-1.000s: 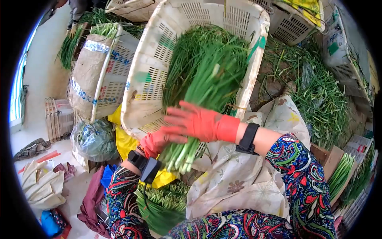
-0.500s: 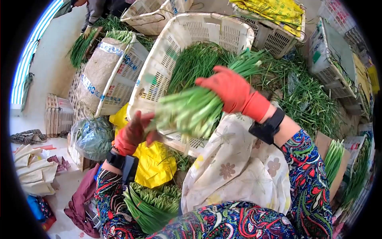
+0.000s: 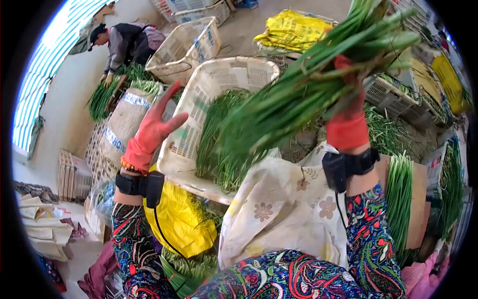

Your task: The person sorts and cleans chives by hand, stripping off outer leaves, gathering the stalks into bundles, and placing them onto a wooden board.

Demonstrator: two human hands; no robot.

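Note:
My right hand (image 3: 350, 117), in a red glove, is raised and wrapped round a large bunch of garlic chives (image 3: 298, 97). The pale ends point to the upper right, and the green leaves hang down to the left over a white plastic crate (image 3: 174, 154). My left hand (image 3: 149, 130), also gloved in red, is held up by the crate's left side, fingers and thumb spread with nothing in them. More garlic chives (image 3: 214, 132) lie inside the crate. The bunch hides part of the crate's right side.
Below left are a yellow bag (image 3: 181, 219) and more chives (image 3: 191, 264). A neat bundle (image 3: 400, 199) rests on cardboard at right. Loose leaves (image 3: 386, 129) litter the floor. A co-worker (image 3: 124, 45) bends over greens at upper left. Another crate (image 3: 184, 50) stands behind.
My right hand has lifted the bunch up and right, its leaves now swinging down-left. My left hand has risen and spread its fingers. The view has tilted up, showing more of the co-worker.

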